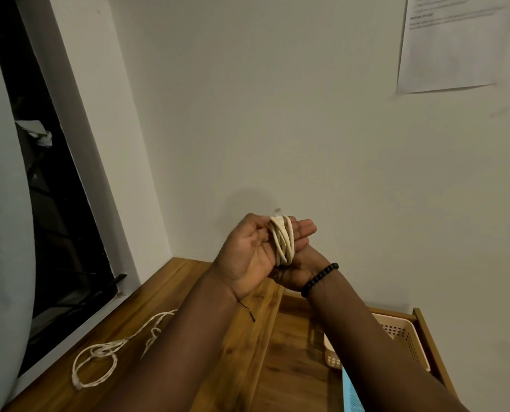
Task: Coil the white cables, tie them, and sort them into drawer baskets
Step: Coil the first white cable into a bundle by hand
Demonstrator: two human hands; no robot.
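Observation:
A white cable coil [283,240] is wound in several loops around the straight fingers of my left hand [248,251], which is raised palm-up in front of the wall. A clear plug sticks up at the coil's top. My right hand [300,267], with a black bead bracelet on its wrist, sits just under and behind the left fingers, touching the bottom of the coil; its fingers are hidden. A second white cable [99,355] lies loose and tangled on the wooden top at the lower left. A short black tie [248,313] lies on the wood below my left wrist.
An open drawer [426,331] at the right holds a cream perforated basket [402,331] and a blue basket [352,391] in front of it. The wooden cabinet top [170,292] meets the wall. A dark window [57,203] is at the left, a paper sheet [450,46] on the wall.

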